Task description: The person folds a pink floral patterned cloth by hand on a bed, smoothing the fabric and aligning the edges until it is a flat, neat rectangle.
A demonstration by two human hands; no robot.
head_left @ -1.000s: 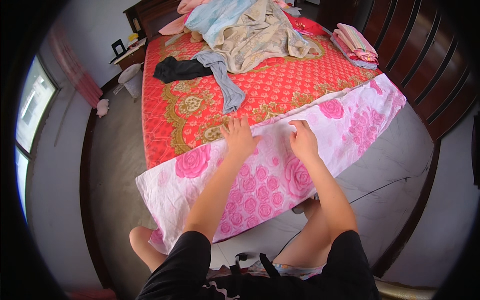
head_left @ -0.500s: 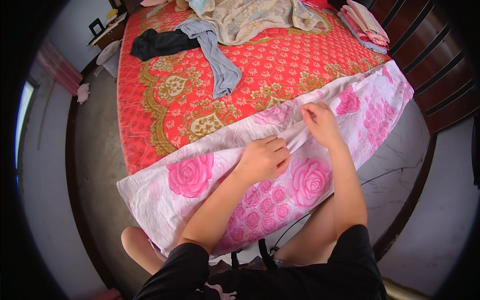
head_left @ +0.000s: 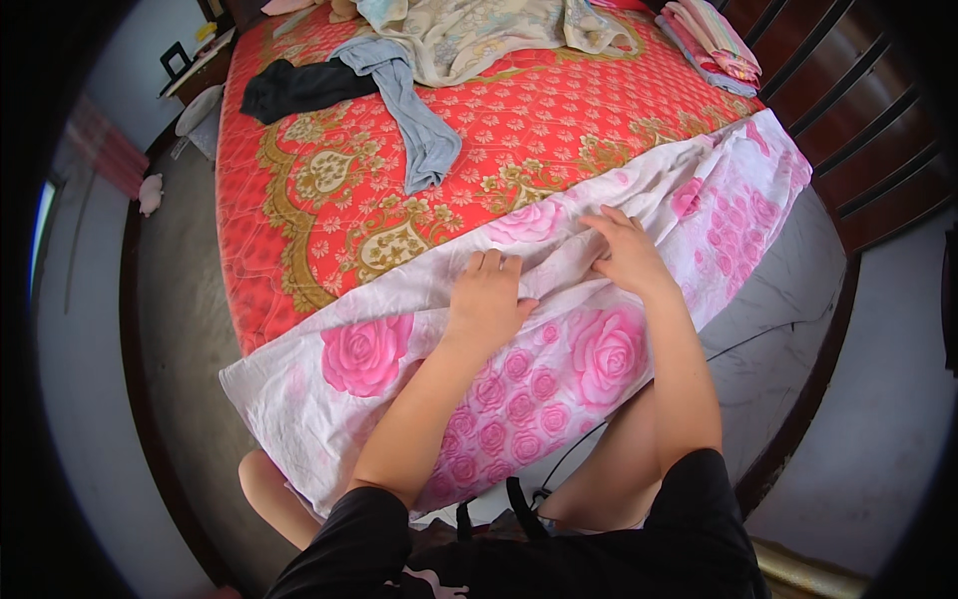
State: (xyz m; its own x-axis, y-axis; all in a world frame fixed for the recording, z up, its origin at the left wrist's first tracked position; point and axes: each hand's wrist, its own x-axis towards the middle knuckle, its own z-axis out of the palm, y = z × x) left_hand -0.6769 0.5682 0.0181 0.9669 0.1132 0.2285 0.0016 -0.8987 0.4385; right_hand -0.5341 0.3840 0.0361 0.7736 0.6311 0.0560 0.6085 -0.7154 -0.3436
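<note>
White cotton-like cloth printed with pink roses, the sheet (head_left: 559, 364) lies in a long band across the near part of the red bed (head_left: 509, 140) and drops over its front edge toward the person's legs. Both hands are on or just over its upper part, near its middle, with sheet stretching away to either side and below.

The left hand (head_left: 489, 299) is palm down on the sheet, fingers side by side and bent a little, thumb held out toward the right. The right hand (head_left: 631, 255), just beside it and slightly farther up, is loosely spread, fingers reaching left and thumb apart from them; whether its fingertips press the sheet, I cannot tell. Creases run through the sheet between the two hands and beyond the right one.

Past the sheet, a grey cloth (head_left: 424, 140) meets a black cloth (head_left: 304, 90) on the bed. A beige blanket (head_left: 479, 45) lies rumpled farther back, and a folded stack (head_left: 711, 48) sits at the right edge.
</note>
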